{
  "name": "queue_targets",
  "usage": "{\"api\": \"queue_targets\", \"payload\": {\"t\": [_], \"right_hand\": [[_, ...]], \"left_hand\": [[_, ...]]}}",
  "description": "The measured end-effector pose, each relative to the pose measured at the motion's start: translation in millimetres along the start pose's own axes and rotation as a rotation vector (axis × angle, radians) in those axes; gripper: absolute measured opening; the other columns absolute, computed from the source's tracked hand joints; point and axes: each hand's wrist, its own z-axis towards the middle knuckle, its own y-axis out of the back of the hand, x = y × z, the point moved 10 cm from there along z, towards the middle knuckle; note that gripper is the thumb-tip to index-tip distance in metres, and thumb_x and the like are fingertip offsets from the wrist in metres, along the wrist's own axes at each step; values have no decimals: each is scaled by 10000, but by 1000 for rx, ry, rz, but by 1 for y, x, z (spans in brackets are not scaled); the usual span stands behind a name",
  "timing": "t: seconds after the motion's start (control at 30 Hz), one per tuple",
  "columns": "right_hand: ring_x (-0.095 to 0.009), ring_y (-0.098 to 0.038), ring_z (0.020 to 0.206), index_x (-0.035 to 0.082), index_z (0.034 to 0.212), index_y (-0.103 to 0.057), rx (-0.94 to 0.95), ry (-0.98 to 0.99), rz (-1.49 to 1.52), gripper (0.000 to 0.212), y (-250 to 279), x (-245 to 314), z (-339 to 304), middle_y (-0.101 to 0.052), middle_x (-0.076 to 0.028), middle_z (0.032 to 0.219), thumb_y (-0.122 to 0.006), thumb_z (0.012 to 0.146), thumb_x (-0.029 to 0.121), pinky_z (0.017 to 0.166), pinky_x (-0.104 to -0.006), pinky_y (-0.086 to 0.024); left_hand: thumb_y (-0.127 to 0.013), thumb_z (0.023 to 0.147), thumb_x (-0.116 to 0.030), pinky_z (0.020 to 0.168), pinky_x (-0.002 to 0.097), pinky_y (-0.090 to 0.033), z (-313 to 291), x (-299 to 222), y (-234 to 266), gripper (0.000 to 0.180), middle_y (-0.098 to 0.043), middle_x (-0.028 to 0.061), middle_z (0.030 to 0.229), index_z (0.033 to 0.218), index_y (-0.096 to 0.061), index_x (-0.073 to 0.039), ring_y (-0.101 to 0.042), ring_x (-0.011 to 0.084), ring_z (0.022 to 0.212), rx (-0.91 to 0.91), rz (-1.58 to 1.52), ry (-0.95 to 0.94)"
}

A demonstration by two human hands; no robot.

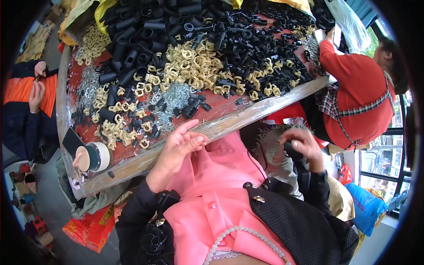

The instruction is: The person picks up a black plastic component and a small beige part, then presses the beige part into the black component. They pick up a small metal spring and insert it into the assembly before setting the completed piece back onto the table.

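My left hand (176, 148) is raised just off the table's near edge. Its index finger stretches out, the thumb stands apart from it, and nothing shows between them. On the right, my right hand (304, 145) is curled round a small black plastic part (292, 149), above an open woven sack (276, 152). Motion blurs its fingers slightly, and the part's full shape is hidden. Nearest my left hand on the red tabletop are scattered cream plastic clips (144, 143), a heap of small silvery metal pieces (174, 98) and black plastic parts (193, 107).
The table has a raised wooden edge (212, 129). Black tubes (150, 33) and cream clips (192, 64) pile up farther back. A lidded cup (98, 157) stands at the near left corner. People work at the left (26, 106) and right (357, 97). A blue bag (364, 207) lies at the right.
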Motion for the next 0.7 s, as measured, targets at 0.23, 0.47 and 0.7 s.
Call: {"api": "queue_targets", "payload": {"t": [0.23,0.47,0.7], "right_hand": [[-263,-548,720,-2,892,-556,-244,-109,-642,285,20,1,-13,-552,-127,761,-637,682,173,624,-305,-426],[-282,-526,701,27,860,-564,-291,522,-564,169,-43,91,103,-536,-110,760,-594,700,70,614,-338,-418],[-275,-514,700,56,840,-564,-172,691,-558,178,-108,100,148,-520,-85,761,-573,662,51,621,-355,-406]], "left_hand": [[-596,756,-122,658,237,-458,23,-40,-5,422,-582,105,900,1126,-439,9,-576,164,771,-126,685,-227],[-592,656,-58,582,367,-463,42,-75,-29,246,-520,111,804,890,-525,-18,-537,273,760,-340,1689,-631],[-589,670,-54,580,353,-466,37,-83,-25,223,-532,112,800,880,-525,-18,-553,251,736,-327,1661,-710]]}}
